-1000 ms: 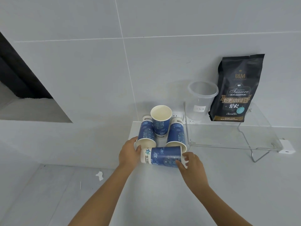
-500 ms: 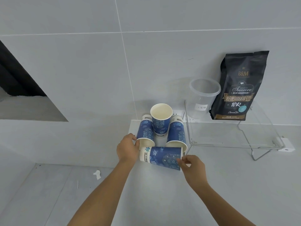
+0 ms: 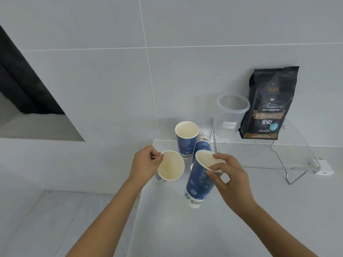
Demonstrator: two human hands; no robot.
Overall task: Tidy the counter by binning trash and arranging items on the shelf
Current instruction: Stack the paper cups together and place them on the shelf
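cups sit in both hands above the worktop (image 3: 241, 210): the right hand (image 3: 229, 178) pinches the rim of a tilted blue cup (image 3: 199, 182), fingers closed on it, and the left hand (image 3: 145, 163) pinches the rim of a second cup (image 3: 170, 167) (mouth facing the camera). behind stand an upright cup (image 3: 186, 138) and another partly hidden, then the clear shelf (image 3: 297, 154) with a tub (image 3: 232, 112) and coffee bag (image 3: 270, 102).
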